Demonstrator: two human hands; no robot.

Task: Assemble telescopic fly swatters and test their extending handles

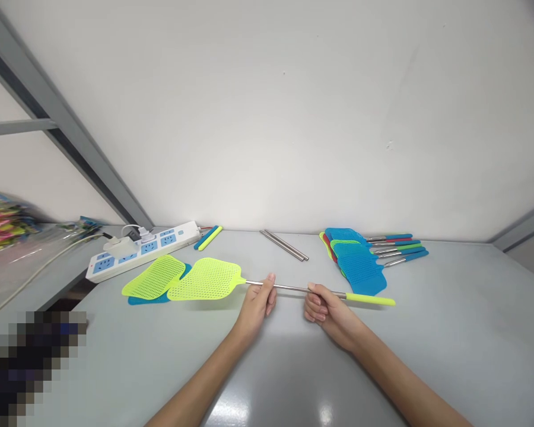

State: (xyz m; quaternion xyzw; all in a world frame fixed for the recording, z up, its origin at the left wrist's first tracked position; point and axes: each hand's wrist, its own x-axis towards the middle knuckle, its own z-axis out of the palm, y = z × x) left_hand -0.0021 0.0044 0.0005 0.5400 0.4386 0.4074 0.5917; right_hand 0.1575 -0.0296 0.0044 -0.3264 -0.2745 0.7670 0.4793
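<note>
A yellow-green fly swatter (204,280) with a thin metal rod and a yellow grip is held level above the table by both hands. My left hand (258,301) is closed round the rod near the swatter head, thumb on top. My right hand (324,305) is closed on the rod further along, close to the yellow grip. Under and left of the held head lie a loose yellow-green swatter head (153,277) and a blue swatter head (148,300), the blue one partly covered.
A pile of finished-looking swatters (360,267) lies at the right. Two metal rods (285,245) rest behind my hands. Blue and yellow grips (210,238) lie beside a white power strip (191,235) with plugs. Plastic-bagged items (9,222) are at far left; a wall (267,118) stands behind.
</note>
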